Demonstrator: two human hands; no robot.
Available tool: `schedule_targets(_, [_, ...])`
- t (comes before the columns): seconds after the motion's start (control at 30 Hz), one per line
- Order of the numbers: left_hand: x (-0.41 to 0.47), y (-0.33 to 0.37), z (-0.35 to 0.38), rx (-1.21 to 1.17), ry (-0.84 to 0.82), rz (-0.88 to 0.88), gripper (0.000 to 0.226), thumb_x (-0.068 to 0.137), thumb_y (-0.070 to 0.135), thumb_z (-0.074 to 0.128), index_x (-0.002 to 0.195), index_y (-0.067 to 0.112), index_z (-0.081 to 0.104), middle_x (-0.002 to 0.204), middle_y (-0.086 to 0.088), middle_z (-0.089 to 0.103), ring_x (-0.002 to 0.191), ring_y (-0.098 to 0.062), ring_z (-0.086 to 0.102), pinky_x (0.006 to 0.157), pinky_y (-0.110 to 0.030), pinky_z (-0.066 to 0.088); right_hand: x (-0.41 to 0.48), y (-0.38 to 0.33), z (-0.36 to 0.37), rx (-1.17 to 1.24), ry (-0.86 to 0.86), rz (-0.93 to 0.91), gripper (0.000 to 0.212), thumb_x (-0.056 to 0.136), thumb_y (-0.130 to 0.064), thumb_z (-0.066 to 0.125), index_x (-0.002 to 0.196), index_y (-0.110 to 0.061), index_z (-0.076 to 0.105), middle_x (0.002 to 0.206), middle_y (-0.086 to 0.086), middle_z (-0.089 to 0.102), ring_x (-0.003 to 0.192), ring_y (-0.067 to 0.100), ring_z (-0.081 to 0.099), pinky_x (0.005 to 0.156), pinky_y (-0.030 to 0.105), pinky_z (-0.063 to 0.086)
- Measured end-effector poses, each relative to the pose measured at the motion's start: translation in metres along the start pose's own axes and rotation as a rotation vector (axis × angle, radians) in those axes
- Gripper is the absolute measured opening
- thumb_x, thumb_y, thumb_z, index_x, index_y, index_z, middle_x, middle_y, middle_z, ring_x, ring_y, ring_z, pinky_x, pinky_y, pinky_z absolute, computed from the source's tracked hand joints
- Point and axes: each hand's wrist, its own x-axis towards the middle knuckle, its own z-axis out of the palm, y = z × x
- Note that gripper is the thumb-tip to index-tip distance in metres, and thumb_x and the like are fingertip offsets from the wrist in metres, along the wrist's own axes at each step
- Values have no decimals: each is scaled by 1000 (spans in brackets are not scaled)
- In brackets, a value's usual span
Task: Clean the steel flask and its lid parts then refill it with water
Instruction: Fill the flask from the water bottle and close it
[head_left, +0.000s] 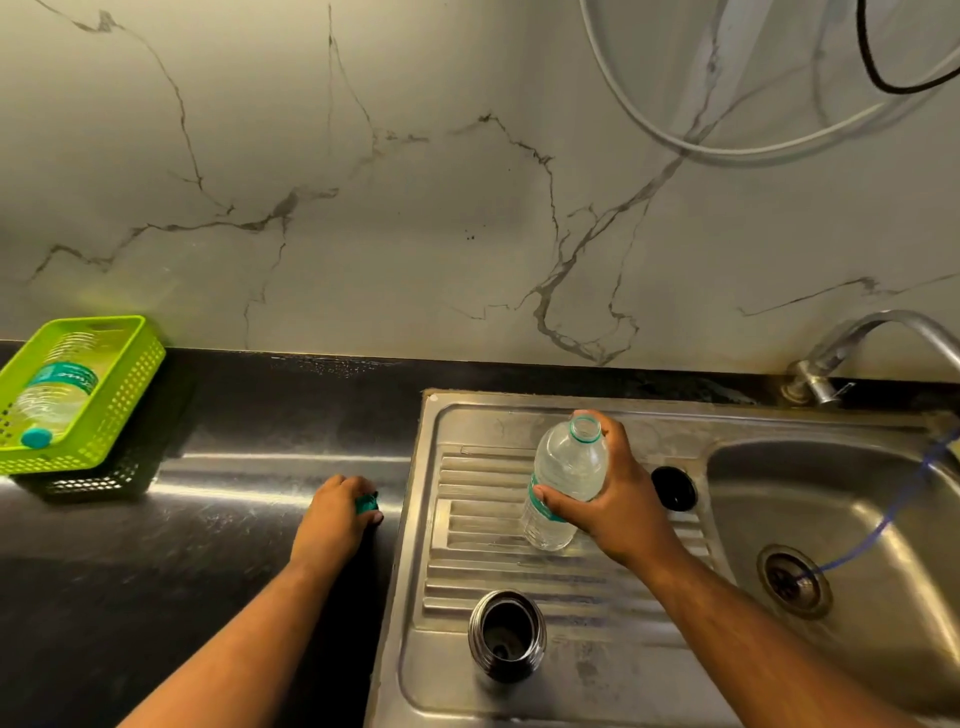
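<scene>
Our right hand (618, 499) wraps the open plastic bottle (566, 467) mid-body, probably soft, so we squeeze lightly, our left hand (335, 512) pinches its cap (366, 503), and the steel flask (506, 634) stands open, likely slick.

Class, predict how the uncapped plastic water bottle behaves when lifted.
The plastic water bottle looks thin-walled, so it probably dents under the grip of the right hand. Uncapped, it may spill if squeezed. On the ridged drainboard it may tip.

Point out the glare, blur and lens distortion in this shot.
Head view: glare streaks cross the black counter beside the left hand; the wide lens bows the counter's back edge; the white hose at top right looks soft; the steel flask is dark inside.
</scene>
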Motion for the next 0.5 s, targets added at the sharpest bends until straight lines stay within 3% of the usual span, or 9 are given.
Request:
schedule_targets(0.17, [-6,-3,1,-33,12,-10,48,78,23,87,119,14,65,113,1,56,112,-22,58,101,-34,47,-5,11,6,124,15,23,107,58,-70,86,147,-48,30,142,-12,52,128,12,53,105,40,52])
schedule_targets(0.23, [-15,1,-2,-30,43,0,53,78,25,86,125,17,62,125,-2,56,123,-22,52,109,-37,43,-6,18,10,164,18,32,105,56,-66,90,144,-50,34,141,-13,52,129,11,53,105,36,52])
schedule_targets(0.3, [-34,11,-7,-50,45,61,62,77,29,87,132,24,58,137,0,52,131,-18,46,114,-41,40,-7,22,15,200,3,62,105,55,-54,94,141,-49,35,139,-11,53,128,9,53,100,23,53])
schedule_targets(0.4, [-69,32,-15,-62,-146,247,94,68,39,92,146,42,39,152,13,38,139,-5,31,121,-40,32,-7,24,21,260,-7,142,102,54,-40,96,138,-42,39,133,-12,57,123,9,56,86,11,53])
schedule_targets(0.5, [-107,53,-15,-119,-394,410,126,55,54,94,152,56,15,158,30,19,144,9,18,121,-24,20,-5,23,28,299,17,164,89,53,-34,96,125,-44,44,123,-14,61,115,4,60,84,13,54])
